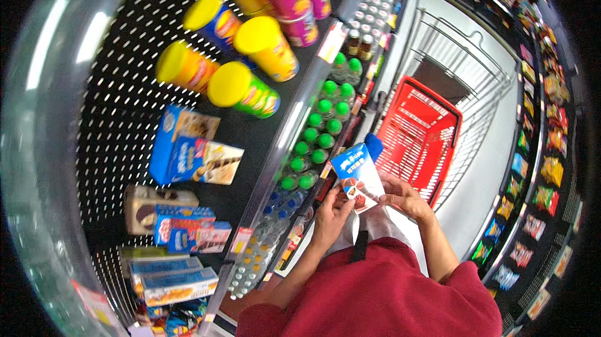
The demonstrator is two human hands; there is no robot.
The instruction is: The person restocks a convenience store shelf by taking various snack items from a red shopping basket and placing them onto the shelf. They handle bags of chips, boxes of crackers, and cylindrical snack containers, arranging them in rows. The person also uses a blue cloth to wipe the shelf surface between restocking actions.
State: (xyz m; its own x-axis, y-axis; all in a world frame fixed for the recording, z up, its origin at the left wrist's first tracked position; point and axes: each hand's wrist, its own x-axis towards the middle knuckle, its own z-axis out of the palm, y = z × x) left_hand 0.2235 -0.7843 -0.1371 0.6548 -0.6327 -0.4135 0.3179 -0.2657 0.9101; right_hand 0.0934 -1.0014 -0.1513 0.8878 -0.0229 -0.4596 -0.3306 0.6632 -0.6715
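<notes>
A blue and white carton of wafer snacks (358,177), printed with pictures of chocolate sweets, is held in front of my body. My left hand (334,212) grips its lower left corner with the thumb on the front. From the other side, my right hand (403,196) pinches the lower right edge. The carton's front faces up towards me, tilted. Just behind its upper right corner shows a dark blue object (373,145), mostly covered and too unclear to name. A red plastic shopping basket (419,133) lies beyond my right hand, in or against a wire shopping cart (462,50).
To the left, a perforated black shelf (253,137) bears several chip canisters (230,84), blue wafer cartons (188,158) and biscuit boxes (178,285). Below it stand rows of green-capped bottles (324,107). Snack bags (553,170) line the shelves at right.
</notes>
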